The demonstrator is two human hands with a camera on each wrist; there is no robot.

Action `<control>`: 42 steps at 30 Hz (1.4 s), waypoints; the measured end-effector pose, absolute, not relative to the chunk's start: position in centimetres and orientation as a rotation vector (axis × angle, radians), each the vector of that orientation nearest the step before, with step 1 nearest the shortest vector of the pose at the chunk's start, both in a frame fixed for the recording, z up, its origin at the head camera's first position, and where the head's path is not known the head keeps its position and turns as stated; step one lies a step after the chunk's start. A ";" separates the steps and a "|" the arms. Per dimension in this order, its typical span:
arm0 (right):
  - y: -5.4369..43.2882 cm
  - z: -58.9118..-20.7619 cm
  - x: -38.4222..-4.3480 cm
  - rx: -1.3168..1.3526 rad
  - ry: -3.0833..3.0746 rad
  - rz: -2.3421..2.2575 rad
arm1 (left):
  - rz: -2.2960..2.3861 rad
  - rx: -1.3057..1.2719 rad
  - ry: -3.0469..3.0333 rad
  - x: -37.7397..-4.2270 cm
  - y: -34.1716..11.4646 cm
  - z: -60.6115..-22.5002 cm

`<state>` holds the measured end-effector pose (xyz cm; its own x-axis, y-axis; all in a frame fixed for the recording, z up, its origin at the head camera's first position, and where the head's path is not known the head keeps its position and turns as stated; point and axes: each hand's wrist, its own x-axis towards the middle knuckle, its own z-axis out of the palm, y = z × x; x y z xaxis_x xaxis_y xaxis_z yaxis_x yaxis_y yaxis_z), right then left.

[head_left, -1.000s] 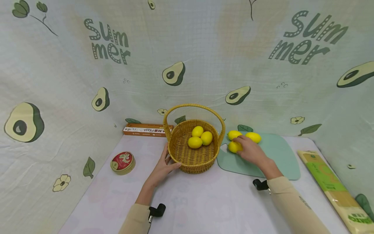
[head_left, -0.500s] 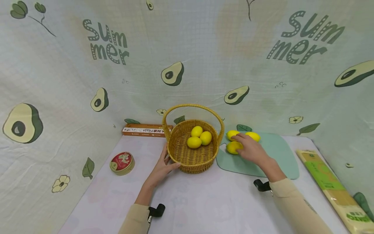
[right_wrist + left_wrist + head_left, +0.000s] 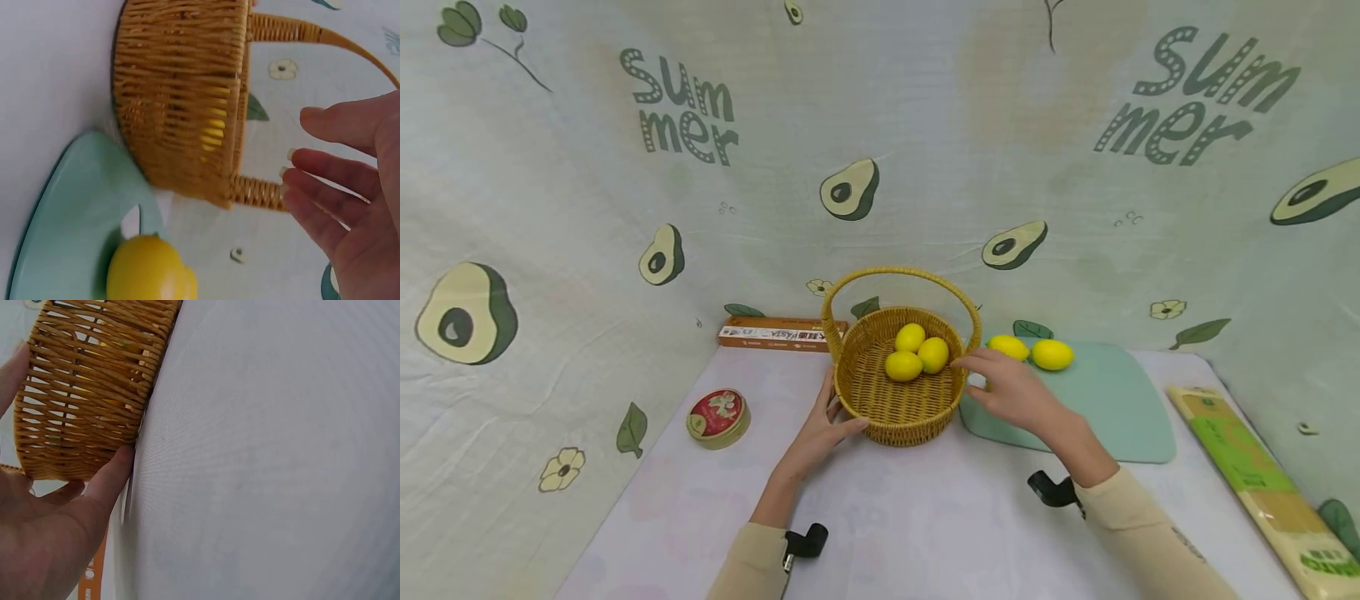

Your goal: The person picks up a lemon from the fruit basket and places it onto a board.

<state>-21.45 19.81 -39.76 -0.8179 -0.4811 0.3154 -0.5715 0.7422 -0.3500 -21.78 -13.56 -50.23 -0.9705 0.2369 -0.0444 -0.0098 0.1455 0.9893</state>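
My left hand (image 3: 816,433) rests against the left side of a round wicker basket (image 3: 898,433), thumb toward its front. In the left wrist view, its straight fingers touch the rim and the base of the woven wall (image 3: 87,394). Three lemons (image 3: 903,367) lie inside the basket. With nothing in it, my right hand (image 3: 1015,392) hovers at the basket's right rim, fingers loosely bent and thumb apart in the right wrist view. Below and behind it, lemons (image 3: 1052,355) lie on a pale green board (image 3: 1120,408); the hand mostly hides the front lemon (image 3: 147,269).
A red round tin (image 3: 718,417) stands to the left of the basket. Behind the basket's left side lies an orange pasta box (image 3: 775,335). A long noodle packet (image 3: 1255,475) runs along the right edge. Patterned cloth (image 3: 925,125) hangs at the back and sides.
My right hand has moved left, from over the lemons on the board to the basket's right rim, and holds no lemon. The left hand and basket stay put.
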 end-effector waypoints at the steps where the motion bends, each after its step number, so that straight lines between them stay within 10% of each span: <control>1: 19.3 -39.7 -21.5 0.852 -2.737 0.671 | 1.926 0.223 2.225 -21.8 -13.6 -50.2; 42: 8.5 -43.6 -27.5 0.840 -2.926 0.498 | 1.915 0.216 2.256 -21.7 -13.4 -50.0</control>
